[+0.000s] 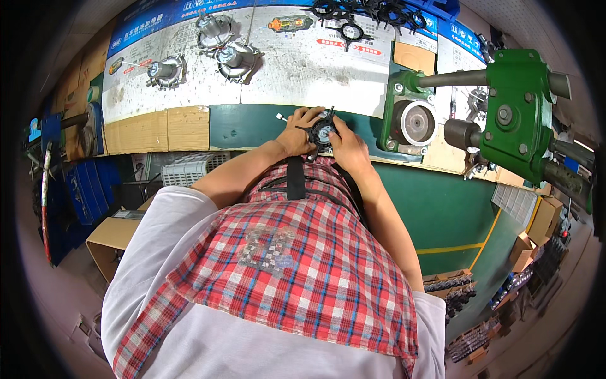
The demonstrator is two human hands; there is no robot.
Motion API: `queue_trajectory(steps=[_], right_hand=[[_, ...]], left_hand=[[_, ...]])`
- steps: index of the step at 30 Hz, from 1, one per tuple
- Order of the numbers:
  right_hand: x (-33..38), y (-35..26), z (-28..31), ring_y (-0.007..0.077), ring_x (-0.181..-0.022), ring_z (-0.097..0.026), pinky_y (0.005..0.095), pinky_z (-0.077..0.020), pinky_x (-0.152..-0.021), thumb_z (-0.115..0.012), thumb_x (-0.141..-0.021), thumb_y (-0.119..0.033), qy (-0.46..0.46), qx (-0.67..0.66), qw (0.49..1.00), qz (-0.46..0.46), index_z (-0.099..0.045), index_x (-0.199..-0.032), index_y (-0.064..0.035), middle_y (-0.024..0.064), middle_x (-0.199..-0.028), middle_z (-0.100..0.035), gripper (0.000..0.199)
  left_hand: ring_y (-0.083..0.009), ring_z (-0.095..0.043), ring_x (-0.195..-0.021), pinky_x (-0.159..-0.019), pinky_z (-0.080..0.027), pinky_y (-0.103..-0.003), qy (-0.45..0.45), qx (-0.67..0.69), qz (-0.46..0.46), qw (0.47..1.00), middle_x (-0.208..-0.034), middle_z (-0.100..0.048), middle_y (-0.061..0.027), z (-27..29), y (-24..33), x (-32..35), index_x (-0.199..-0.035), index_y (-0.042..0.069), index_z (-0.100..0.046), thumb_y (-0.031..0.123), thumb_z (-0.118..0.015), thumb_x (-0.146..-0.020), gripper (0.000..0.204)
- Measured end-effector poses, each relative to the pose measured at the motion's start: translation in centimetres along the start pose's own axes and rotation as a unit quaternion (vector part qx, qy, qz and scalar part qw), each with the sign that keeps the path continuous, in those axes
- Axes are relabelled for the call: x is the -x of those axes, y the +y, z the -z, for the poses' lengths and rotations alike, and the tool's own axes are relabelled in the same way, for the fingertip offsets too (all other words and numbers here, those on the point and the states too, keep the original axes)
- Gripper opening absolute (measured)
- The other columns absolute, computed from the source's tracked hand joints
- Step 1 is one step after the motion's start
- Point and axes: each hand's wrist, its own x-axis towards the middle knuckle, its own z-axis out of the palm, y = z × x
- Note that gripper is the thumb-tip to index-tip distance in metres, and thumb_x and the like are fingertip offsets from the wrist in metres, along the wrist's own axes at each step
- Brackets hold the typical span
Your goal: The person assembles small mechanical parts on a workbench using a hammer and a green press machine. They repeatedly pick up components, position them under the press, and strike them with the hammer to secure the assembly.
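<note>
A small black round part with a blue centre (323,134) is gripped at the near edge of the workbench (252,126) — the left hand (302,131) and right hand (347,146) fingers clamped around it. A green press machine (511,114) is seen at the right edge — silver metal housings (221,54) lie further back.

A red, white and blue plaid apron (290,265) lies over a white shirt (208,341). At twelve o'clock, the hands hold a black round part with a silvery centre (323,132). The surface (252,123) is dark green, topped with brown cardboard (158,129). At two o'clock stands a bright green press machine (514,114). At nine o'clock are blue crates (88,189).
</note>
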Motion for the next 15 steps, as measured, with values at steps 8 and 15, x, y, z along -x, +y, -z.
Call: queue_trajectory(steps=[8,15], right_hand=[[0.7,0.4,-0.5,0.0414,-0.089,-0.061,0.0469,-0.05,-0.083,-0.067,-0.089,-0.032,0.165,0.052,0.969,0.175,-0.031,-0.153,-0.0151,0.0214,-0.094,-0.062,0.075],[0.4,-2.6,-0.3,0.0373,-0.09,-0.066,0.0466,-0.0529,-0.078,-0.076,-0.076,-0.039,0.025,0.163,0.981,0.102,-0.044,-0.137,-0.0239,0.0181,-0.093,-0.062,0.071]], left_hand=[[-0.0368,-0.034,-0.133,-0.107,-0.034,-0.053,-0.009,0.015,0.026,1.0,-0.15,-0.034,-0.0045,-0.3,0.0,0.0,-0.137,0.022,-0.048,0.022,-0.08,-0.066,0.078],[-0.0374,-0.034,-0.128,-0.106,-0.035,-0.052,0.005,0.051,0.057,0.997,-0.147,-0.034,-0.0094,0.2,1.1,0.2,-0.141,0.014,-0.044,0.017,-0.077,-0.065,0.082]])
